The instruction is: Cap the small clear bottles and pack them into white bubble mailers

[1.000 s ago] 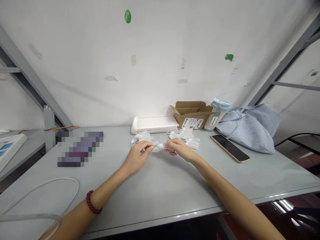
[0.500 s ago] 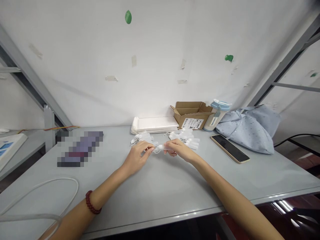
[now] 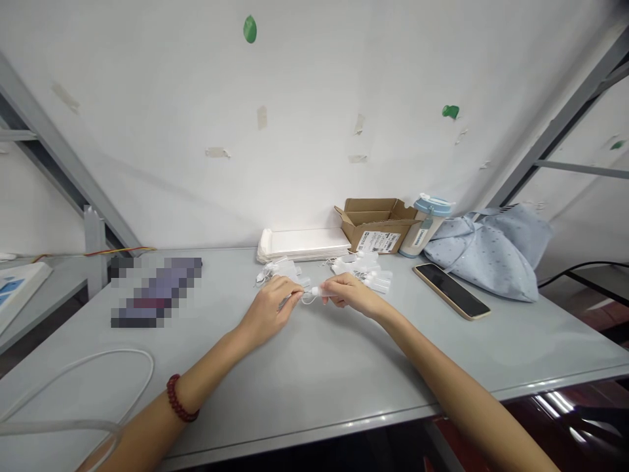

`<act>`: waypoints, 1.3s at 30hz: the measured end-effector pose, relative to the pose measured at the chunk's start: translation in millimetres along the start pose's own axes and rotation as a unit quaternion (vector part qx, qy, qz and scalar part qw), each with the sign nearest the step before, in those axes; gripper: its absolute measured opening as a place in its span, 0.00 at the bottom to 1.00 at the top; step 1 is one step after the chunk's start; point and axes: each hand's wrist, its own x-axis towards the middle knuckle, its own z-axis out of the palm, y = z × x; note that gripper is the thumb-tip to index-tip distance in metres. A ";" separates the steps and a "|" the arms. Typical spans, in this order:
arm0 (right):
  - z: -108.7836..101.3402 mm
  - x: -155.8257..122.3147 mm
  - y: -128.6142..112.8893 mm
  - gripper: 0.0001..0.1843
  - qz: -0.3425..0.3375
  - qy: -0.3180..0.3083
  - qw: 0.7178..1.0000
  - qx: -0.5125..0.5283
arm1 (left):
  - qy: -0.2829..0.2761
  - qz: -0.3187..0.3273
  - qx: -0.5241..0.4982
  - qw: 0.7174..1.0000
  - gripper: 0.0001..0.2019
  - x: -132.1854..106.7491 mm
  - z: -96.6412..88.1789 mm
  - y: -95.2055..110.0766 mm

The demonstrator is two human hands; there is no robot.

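Over the middle of the grey table (image 3: 314,380), my left hand (image 3: 272,307) and my right hand (image 3: 348,293) meet fingertip to fingertip. The right hand is closed on a small clear plastic bottle with a white cap (image 3: 319,290). The left hand pinches something thin at the bottle's cap end; a loop of white string hangs between the hands. Behind the left hand lies a small heap of white tagged pieces (image 3: 278,269). Behind the right hand lies a heap of several small clear bottles (image 3: 366,270).
A stack of white trays (image 3: 304,244), an open cardboard box (image 3: 378,226) and a blue-lidded cup (image 3: 427,223) stand along the wall. A phone (image 3: 452,290) and a light blue cloth bag (image 3: 491,252) lie right. A white tube (image 3: 98,367) curls at the front left.
Both hands stay together at the same spot; only small finger movements at the bottle's cap and string.
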 end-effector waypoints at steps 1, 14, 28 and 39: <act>0.6 0.2 0.4 0.20 -0.001 0.000 1.000 0.004 | 0.002 0.000 -0.002 1.000 0.09 -0.1 0.3 0.5; 6.7 -0.8 -1.2 0.20 0.004 0.005 1.000 0.005 | -0.006 -0.052 -0.054 0.997 0.09 -0.5 1.6 8.9; 6.3 -1.6 -2.7 0.22 0.004 0.016 0.998 -0.062 | -0.046 -0.094 -0.053 0.993 0.11 1.0 -0.3 10.0; -0.7 0.3 -2.2 0.23 -0.007 0.034 0.997 -0.070 | -0.035 -0.130 -0.040 0.990 0.10 3.0 -2.3 10.7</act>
